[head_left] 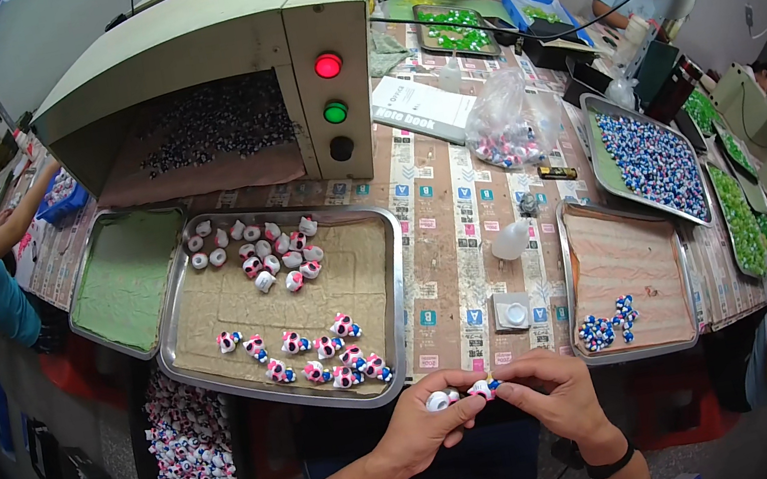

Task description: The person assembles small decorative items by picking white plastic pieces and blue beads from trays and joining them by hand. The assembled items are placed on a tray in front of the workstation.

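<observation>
Close to my chest, at the table's near edge, both hands meet over small plastic figurine parts. My left hand is closed round a white figurine head, and its thumb and finger pinch a second, white-and-pink head. With thumb and forefinger, my right hand grips a small blue figurine body against that second head. Whether the two are joined, I cannot tell. On the left, a metal tray holds loose white-and-pink heads and figurines with blue bodies. A lined tray on the right carries several blue bodies.
A tunnel-like machine with lit lamps stands at the back left. Beyond the right tray are a squeeze bottle, a bag of parts and a full tray. A bin of figurines sits low left. Co-workers sit around.
</observation>
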Demonstrator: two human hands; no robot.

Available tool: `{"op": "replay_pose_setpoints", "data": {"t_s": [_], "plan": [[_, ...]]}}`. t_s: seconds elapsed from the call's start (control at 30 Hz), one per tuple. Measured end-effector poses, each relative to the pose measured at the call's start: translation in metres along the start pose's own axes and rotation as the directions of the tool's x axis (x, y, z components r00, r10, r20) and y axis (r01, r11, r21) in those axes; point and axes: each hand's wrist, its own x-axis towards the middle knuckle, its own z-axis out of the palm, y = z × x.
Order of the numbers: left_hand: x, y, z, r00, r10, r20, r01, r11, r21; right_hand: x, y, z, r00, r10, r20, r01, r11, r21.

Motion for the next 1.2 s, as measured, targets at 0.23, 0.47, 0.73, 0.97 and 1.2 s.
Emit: {"op": "replay_pose_setpoints", "data": {"t_s": [0.23,0.47,0.73,0.97,1.2], "plan": [[0.0,0.002,0.002,0.999,-0.016,-0.035,0.018,0.999,0.038,-0.002,0.004,0.003,0.998,-0.066,-0.017,0.065,0.997,-0.034],[-0.007,0.009,-0.003,1.0,-0.012,0.001,0.012,0.994,0.111,0.001,-0.007,0.009,0.997,-0.072,0.013,0.072,0.996,-0.044],[-0.042,0.07,-0.023,0.955,0.275,-0.114,-0.205,0.886,0.417,0.006,-0.018,0.009,0.924,-0.373,-0.085,0.331,0.891,-0.31],[-0.058,0.138,-0.119,0.508,0.861,0.007,-0.035,0.013,0.999,-0.002,-0.001,-0.008,0.947,-0.266,-0.18,0.197,0.924,-0.327],[-0.071,0.154,-0.147,0.681,0.723,-0.118,0.28,-0.107,0.954,-0.008,0.005,-0.022,0.936,-0.236,-0.261,0.146,0.935,-0.324]]}}
